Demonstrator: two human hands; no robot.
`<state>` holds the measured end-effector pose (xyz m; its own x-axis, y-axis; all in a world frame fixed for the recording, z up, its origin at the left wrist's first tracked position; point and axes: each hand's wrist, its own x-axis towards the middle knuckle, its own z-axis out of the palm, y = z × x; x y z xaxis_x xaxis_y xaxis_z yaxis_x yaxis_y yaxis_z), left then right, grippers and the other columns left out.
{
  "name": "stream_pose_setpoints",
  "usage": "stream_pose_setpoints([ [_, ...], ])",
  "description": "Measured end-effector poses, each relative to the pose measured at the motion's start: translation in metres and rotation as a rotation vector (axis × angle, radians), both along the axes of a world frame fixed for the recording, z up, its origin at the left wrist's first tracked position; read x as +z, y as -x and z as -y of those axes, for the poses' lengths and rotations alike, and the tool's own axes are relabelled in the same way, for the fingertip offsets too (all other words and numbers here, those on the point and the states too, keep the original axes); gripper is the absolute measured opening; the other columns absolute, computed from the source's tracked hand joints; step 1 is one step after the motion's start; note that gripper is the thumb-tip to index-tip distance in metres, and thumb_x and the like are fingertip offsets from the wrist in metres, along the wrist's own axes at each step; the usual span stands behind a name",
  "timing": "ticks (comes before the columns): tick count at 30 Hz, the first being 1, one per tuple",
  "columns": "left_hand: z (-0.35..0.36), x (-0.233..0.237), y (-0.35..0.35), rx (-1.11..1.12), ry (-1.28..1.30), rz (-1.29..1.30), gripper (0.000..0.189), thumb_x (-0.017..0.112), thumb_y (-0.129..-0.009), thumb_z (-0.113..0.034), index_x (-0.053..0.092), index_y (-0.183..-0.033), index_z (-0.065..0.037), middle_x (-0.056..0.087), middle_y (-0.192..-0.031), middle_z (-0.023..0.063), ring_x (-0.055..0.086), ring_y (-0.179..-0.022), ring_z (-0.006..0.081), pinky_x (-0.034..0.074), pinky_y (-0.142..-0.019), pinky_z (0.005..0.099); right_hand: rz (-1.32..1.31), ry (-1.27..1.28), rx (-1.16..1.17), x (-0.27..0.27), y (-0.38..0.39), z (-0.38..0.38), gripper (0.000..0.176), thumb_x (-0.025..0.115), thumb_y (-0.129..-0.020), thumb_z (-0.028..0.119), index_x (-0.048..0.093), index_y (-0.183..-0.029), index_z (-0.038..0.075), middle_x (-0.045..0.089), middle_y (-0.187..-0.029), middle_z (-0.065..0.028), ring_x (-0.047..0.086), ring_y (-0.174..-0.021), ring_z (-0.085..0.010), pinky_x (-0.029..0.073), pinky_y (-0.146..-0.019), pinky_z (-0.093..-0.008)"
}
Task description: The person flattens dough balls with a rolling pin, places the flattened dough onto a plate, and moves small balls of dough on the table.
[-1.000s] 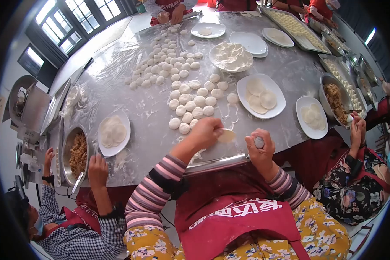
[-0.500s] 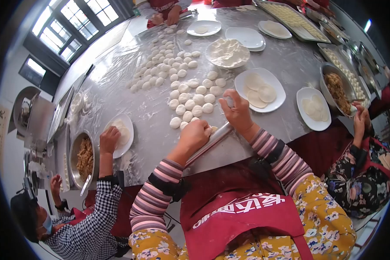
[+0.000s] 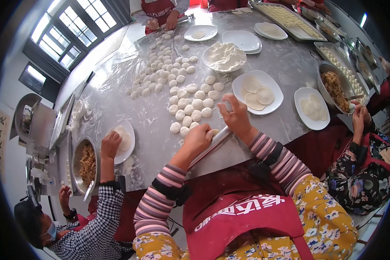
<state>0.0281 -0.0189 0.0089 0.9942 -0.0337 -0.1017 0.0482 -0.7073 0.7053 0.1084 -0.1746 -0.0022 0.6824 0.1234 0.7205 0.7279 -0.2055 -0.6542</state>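
Note:
My left hand (image 3: 196,140) is closed beside the left part of a metal rolling pin (image 3: 212,146), at the near edge of the table. A bit of dough (image 3: 215,132) shows at its fingertips. My right hand (image 3: 237,116) is closed around the upper end of the pin, which slants from lower left to upper right. Just beyond my hands lie several round dough pieces (image 3: 197,104). To the right of them, a square white plate (image 3: 275,82) holds flat round wrappers (image 3: 264,95).
A bowl of flour (image 3: 224,57) stands farther back. At left, a co-worker's hand (image 3: 111,145) reaches over a plate (image 3: 128,151) beside a filling bowl (image 3: 87,164). At right, another person's hands (image 3: 360,116) are near a filling bowl (image 3: 335,91). Trays (image 3: 288,21) line the back right.
The whole view has shifted slightly. My hands and the rolling pin stay in nearly the same place. At the left, the co-worker's lower hand has moved down a little.

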Motion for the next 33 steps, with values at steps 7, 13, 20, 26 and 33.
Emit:
stream_pose_setpoints([
  [7,-0.007,-0.007,0.019,0.072,0.208,-0.132,0.013,0.054,-0.085,-0.009,0.057,-0.086,0.004,0.060,-0.073,0.0152,0.057,-0.066,0.0207,0.046,-0.062,0.0353,-0.139,0.028,-0.051,-0.004,0.067,0.059,0.020,0.068,-0.079,0.003,0.054,-0.092,0.003,0.060,-0.076,-0.0148,0.061,-0.066,-0.0339,0.047,-0.057,-0.0368],
  [13,0.002,-0.003,0.021,0.015,0.048,-0.016,0.014,0.054,-0.086,-0.009,0.059,-0.089,0.004,0.061,-0.073,0.0138,0.057,-0.067,0.0193,0.046,-0.064,0.0345,-0.009,0.000,-0.051,-0.001,0.012,0.011,0.022,0.068,-0.078,0.002,0.053,-0.094,0.003,0.060,-0.076,-0.0155,0.061,-0.067,-0.0349,0.047,-0.057,-0.0379],
  [20,-0.006,-0.019,0.007,-0.015,0.012,0.022,0.014,0.057,-0.085,-0.011,0.059,-0.087,0.002,0.061,-0.073,0.0142,0.057,-0.067,0.0213,0.045,-0.063,0.0348,-0.002,0.019,-0.058,-0.005,0.036,0.036,0.022,0.068,-0.078,0.003,0.054,-0.095,0.003,0.061,-0.079,-0.0165,0.062,-0.069,-0.0349,0.048,-0.059,-0.0373],
  [26,-0.009,-0.012,0.022,0.008,0.174,-0.065,0.015,0.056,-0.083,-0.013,0.059,-0.089,0.001,0.063,-0.082,0.0226,0.061,-0.080,0.0373,0.047,-0.071,0.0417,-0.050,0.033,-0.096,-0.004,0.043,0.038,0.022,0.069,-0.079,0.004,0.054,-0.096,0.003,0.061,-0.078,-0.0165,0.061,-0.068,-0.0345,0.048,-0.059,-0.0371],
  [33,0.000,-0.002,0.006,-0.007,-0.041,0.013,0.015,0.057,-0.083,-0.013,0.060,-0.089,0.001,0.063,-0.080,0.0208,0.061,-0.076,0.0319,0.047,-0.068,0.0397,0.028,0.027,-0.031,-0.004,0.009,0.011,0.023,0.069,-0.079,0.004,0.054,-0.096,0.004,0.061,-0.079,-0.0162,0.062,-0.068,-0.0346,0.048,-0.059,-0.0378],
])
